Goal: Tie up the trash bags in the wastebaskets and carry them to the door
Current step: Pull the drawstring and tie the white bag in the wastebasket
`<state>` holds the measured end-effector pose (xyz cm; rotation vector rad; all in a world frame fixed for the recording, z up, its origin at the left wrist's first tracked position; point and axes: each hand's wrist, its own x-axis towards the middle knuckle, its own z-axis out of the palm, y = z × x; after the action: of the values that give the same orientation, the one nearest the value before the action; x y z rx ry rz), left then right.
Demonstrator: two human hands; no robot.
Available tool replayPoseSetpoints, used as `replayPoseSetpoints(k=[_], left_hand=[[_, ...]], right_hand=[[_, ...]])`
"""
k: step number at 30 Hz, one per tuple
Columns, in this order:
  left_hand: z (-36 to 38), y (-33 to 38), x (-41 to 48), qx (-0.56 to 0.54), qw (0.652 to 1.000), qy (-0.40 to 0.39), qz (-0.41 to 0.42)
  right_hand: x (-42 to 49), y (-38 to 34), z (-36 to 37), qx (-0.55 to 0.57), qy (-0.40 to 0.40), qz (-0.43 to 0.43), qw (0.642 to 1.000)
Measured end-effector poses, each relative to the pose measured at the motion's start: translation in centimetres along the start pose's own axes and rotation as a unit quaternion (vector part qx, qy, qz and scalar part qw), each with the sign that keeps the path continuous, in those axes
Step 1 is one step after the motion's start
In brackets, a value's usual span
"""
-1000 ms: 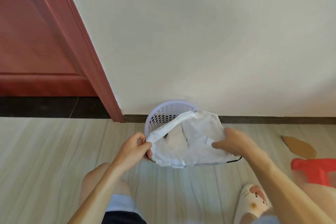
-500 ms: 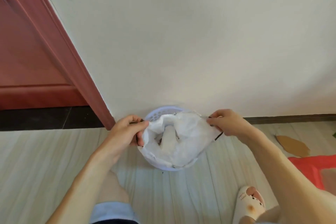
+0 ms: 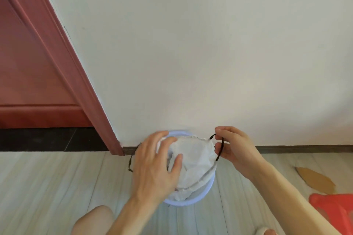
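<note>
The wastebasket (image 3: 184, 203), a pale round one, stands on the floor (image 3: 47, 187) against the wall (image 3: 191, 44), just right of the foot of the red door frame (image 3: 63, 63). The white trash bag (image 3: 193, 158) sits inside it, its top gathered and rumpled above the rim.

The left hand (image 3: 154, 166) lies over the left part of the bag with its fingers spread and nearly straight, thumb resting on the plastic. A black cord (image 3: 130, 162) loops out past the outer edge of this hand; whether the hand has hold of it cannot be told.

The right hand (image 3: 235, 150) is at the bag's right edge, fingers curled, pinching the black drawstring (image 3: 221, 146), which forms a small loop.

The red door (image 3: 28, 72) fills the left edge. Near the lower right corner of the floor lie a brown scrap of cardboard (image 3: 313, 178) and a red plastic thing (image 3: 334, 208). A bare knee (image 3: 95, 219) shows at the bottom.
</note>
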<state>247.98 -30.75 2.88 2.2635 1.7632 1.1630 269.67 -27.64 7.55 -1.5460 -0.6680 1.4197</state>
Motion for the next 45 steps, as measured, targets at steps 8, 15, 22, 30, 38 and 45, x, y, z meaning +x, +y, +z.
replayPoseSetpoints(k=[8, 15, 22, 30, 38, 45], left_hand=[[9.8, 6.0, -1.9, -0.103, 0.991, -0.087, -0.006], [11.4, 2.3, -3.8, -0.039, 0.998, 0.027, 0.041], [10.5, -3.4, -5.9, 0.038, 0.997, 0.043, 0.052], [8.6, -0.9, -2.1, -0.086, 0.992, -0.082, -0.045], [11.9, 2.3, 3.3, -0.040, 0.985, -0.162, 0.039], [13.4, 0.4, 2.5, -0.037, 0.980, -0.194, 0.024]], right_hand=[[0.6, -0.1, -0.2, 0.053, 0.017, 0.004, 0.998], [2.3, -0.2, -0.7, 0.026, 0.089, -0.004, 0.996], [2.9, -2.1, -1.6, -0.004, 0.133, -0.044, 0.990], [1.2, -1.3, -0.2, -0.295, 0.099, -0.123, 0.942], [0.6, -0.4, -0.3, -0.425, 0.106, -0.185, 0.880], [0.8, -1.6, -1.7, -0.305, 0.190, -0.193, 0.913]])
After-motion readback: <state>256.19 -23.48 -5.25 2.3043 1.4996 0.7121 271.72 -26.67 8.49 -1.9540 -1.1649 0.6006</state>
